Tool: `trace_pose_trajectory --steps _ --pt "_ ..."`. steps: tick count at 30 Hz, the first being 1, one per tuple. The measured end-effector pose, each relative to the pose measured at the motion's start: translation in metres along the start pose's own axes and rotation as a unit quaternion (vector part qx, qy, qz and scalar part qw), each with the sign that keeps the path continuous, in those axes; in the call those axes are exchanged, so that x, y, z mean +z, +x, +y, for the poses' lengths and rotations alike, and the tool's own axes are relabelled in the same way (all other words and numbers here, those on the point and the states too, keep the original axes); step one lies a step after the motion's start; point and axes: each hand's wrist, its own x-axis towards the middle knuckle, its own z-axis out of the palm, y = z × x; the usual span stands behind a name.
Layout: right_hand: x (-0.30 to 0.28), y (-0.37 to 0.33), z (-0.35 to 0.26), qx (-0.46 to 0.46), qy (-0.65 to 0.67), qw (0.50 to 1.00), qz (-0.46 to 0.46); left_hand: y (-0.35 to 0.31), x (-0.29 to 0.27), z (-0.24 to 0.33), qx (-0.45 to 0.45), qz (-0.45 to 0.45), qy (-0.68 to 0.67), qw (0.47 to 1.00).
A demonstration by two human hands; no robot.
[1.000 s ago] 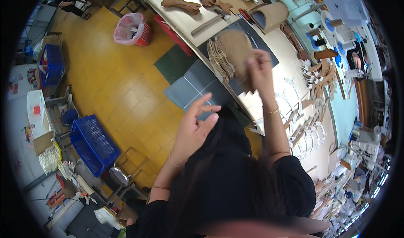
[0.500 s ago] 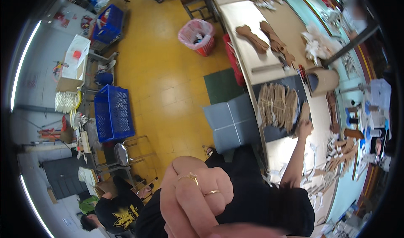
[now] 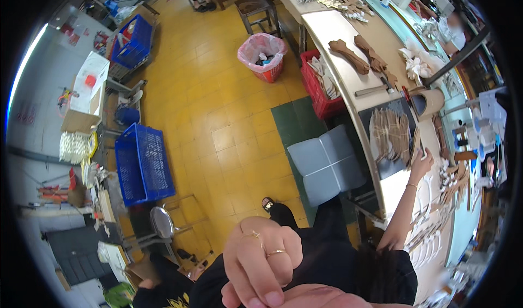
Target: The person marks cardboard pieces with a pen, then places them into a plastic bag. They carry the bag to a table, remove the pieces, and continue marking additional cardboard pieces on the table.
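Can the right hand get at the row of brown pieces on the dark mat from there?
Probably yes: the right hand is just to the right of the brown pieces with nothing obvious in the way, though it seems to hold a slim brown strip.

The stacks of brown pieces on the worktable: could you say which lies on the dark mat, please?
The light tan stack, on the dark mat beside the right hand; the two darker stacks lie off it, farther away.
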Motion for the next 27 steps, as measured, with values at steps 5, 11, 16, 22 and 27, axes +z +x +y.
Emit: trace_pose_trajectory --steps 5,11,16,22,27 --pt "0.003 -0.105 -0.126 -0.146 0.034 0.985 -0.082 -0.034 -0.036 0.092 -0.006 0.060 -0.028 0.998" --pt "0.033 -0.239 -0.261 -0.236 0.127 0.916 -0.299 -0.044 -0.071 0.177 -0.046 0.038 -0.066 0.996" --pt "0.047 -0.287 -0.289 -0.221 0.157 0.870 -0.412 -0.038 -0.094 0.192 -0.017 0.071 -0.046 0.996" --pt "0.078 -0.302 -0.261 -0.110 0.108 0.859 -0.487 -0.007 -0.154 0.176 -0.096 0.034 -0.126 0.987" --pt "0.144 -0.300 -0.236 -0.053 0.094 0.864 -0.492 0.033 -0.229 0.131 -0.152 0.033 -0.140 0.978"
